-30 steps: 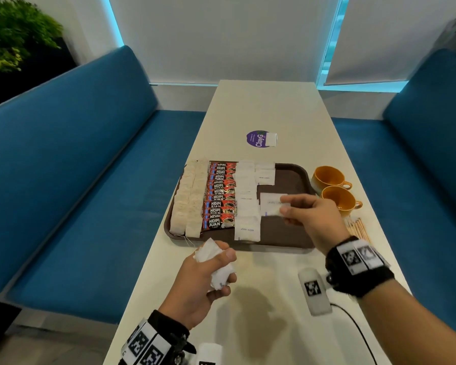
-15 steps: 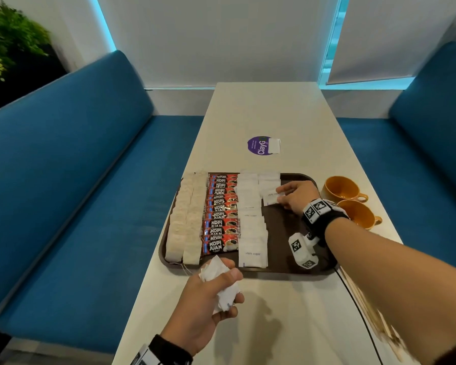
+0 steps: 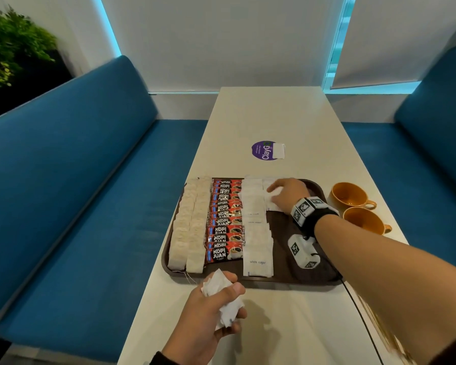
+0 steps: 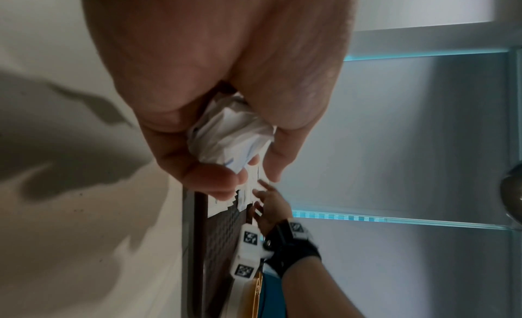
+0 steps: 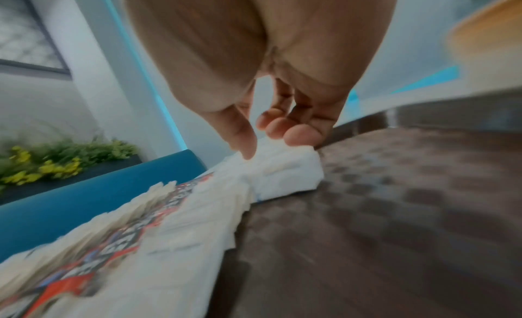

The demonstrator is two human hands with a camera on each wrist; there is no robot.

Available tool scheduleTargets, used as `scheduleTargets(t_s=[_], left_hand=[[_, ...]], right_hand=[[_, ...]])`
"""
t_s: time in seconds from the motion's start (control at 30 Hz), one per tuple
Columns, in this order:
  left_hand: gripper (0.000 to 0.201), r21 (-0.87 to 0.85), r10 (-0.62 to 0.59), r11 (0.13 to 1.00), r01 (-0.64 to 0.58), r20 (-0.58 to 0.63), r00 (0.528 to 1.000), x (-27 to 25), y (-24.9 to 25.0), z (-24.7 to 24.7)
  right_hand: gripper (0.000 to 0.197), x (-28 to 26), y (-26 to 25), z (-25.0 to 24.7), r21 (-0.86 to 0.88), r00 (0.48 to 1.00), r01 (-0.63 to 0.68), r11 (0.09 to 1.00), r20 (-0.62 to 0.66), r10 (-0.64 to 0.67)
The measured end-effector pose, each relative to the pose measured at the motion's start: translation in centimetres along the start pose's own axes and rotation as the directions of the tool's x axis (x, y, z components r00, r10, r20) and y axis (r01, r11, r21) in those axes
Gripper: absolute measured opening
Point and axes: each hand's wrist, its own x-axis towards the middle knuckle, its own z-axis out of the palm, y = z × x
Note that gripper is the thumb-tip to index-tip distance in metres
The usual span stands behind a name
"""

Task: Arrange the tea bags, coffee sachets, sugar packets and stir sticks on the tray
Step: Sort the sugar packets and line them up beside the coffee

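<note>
A brown tray (image 3: 282,227) holds two columns of tea bags (image 3: 187,225), a column of red coffee sachets (image 3: 224,219) and a column of white sugar packets (image 3: 257,241). My right hand (image 3: 274,191) reaches to the tray's far part; its thumb and fingertips (image 5: 299,135) rest on a sugar packet (image 5: 285,173) lying flat beside the sugar column. Over the table just before the tray's front rim, my left hand (image 3: 229,304) grips a crumpled bunch of sugar packets (image 3: 216,285), also seen in the left wrist view (image 4: 228,131). Wooden stir sticks (image 3: 369,317) lie blurred on the table by my right forearm.
Two orange cups (image 3: 349,194) (image 3: 363,219) stand right of the tray. A purple round sticker (image 3: 265,150) lies beyond it on the white table (image 3: 269,114). Blue benches (image 3: 77,180) flank both sides. The tray's right half is bare.
My right hand carried a sugar packet from above the tray's middle to its far part and laid it down there. The left hand still holds its bunch.
</note>
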Motion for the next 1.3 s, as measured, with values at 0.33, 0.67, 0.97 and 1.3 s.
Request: scheduleTargets(t_s=[0.33,0.67,0.97,1.3], left_hand=[[0.058,0.006,-0.003,1.000,0.003,-0.044,0.999,0.4,0.0,-0.8],[0.038,0.003,-0.037,0.999,0.037,-0.040,0.999,0.1,-0.1,-0.6],[0.063,-0.172,0.014,0.985,0.017,0.176,0.984,-1.3,0.0,-1.1],[0.057,-0.138,0.154,0.984,-0.116,0.315,0.937,-6.0,0.4,1.2]], right_hand=[[0.070,-0.4,-5.2,4.1,-0.332,0.946,0.239,0.913,0.293,-0.141],[0.067,-0.6,-5.0,4.4,-0.258,0.951,0.172,0.951,0.296,-0.092],[0.051,-6.1,-5.0,-0.7,0.160,0.987,0.108,0.981,0.101,-0.125],[0.018,-24.6,-2.2,-6.2,0.503,0.941,0.183,0.845,0.159,-0.298]])
